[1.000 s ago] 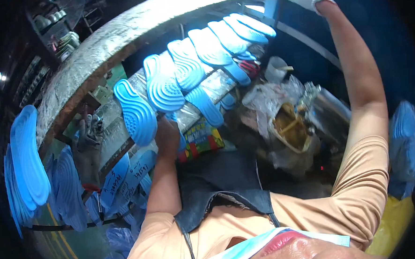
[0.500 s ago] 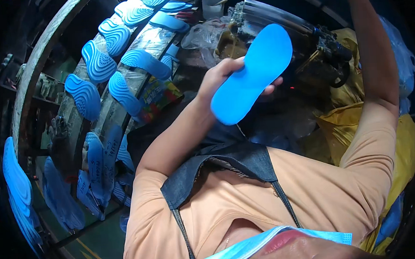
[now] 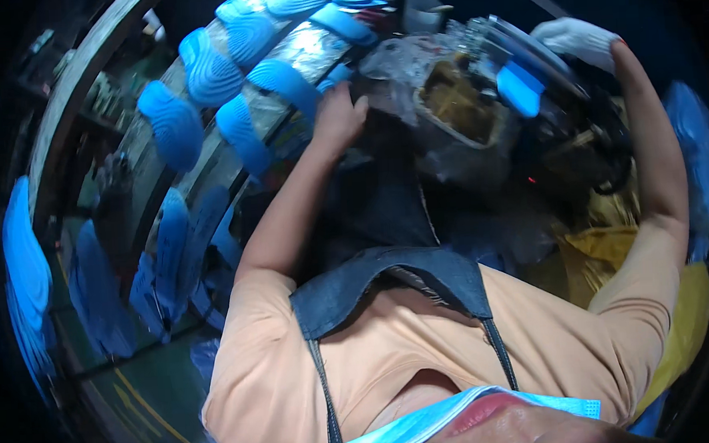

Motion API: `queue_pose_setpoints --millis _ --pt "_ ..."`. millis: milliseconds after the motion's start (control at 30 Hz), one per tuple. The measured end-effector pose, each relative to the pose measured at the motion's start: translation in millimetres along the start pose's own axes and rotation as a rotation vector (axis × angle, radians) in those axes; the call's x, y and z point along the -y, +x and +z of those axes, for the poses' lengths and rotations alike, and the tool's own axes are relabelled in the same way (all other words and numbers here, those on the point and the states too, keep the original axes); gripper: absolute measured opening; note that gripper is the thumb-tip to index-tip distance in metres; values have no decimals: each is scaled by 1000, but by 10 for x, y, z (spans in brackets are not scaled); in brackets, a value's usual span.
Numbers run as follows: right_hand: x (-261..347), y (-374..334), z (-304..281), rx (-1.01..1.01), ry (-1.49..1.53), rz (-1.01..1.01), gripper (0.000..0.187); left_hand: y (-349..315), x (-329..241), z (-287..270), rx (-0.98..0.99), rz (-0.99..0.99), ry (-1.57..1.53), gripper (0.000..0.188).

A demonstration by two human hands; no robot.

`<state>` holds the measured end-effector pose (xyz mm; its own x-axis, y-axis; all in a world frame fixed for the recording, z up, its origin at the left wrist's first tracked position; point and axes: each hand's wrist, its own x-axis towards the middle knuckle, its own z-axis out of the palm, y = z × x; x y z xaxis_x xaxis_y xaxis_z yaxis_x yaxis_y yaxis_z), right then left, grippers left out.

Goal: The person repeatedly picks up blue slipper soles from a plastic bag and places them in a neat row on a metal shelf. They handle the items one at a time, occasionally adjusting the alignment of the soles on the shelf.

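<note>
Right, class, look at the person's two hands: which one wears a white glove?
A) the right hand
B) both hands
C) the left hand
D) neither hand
A: the right hand, raised at the upper right over the cluttered machine, is covered by a white fabric glove, while the left hand beside the row of blue ridged shoe soles is bare.

Small footwear workshop or factory bench indicated. Rows of identical blue shoe soles (image 3: 206, 65) laid out along worn bench (image 3: 83, 83); more blue soles (image 3: 23, 255) stacked at left edge and below bench. Denim work apron (image 3: 389, 276) worn over orange shirt; white work glove (image 3: 577, 37) worn on right hand. Glue-stained container (image 3: 452, 104) wrapped in plastic seen beside dark machine (image 3: 575, 146). Yellow bag (image 3: 680, 317) at right. Lighting dim, surfaces cluttered and grimy.
</note>
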<state>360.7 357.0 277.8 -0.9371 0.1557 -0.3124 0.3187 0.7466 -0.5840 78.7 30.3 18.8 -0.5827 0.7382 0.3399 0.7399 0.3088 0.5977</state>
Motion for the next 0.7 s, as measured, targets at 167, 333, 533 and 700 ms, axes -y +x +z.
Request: queue_pose_setpoints --millis 167,333,533,700 --pt "552 163 231 -71 -117 410 42 173 537 -260 -87 -373 345 77" --pt "525 394 -17 -272 -370 513 33 216 802 -31 -115 -394 353 92" --pt "916 1006 -928 -564 -164 -99 41 218 752 -66 -120 -375 376 88" --pt "1880 1851 -1117 -698 370 -230 23 194 822 -82 -130 -342 394 87"
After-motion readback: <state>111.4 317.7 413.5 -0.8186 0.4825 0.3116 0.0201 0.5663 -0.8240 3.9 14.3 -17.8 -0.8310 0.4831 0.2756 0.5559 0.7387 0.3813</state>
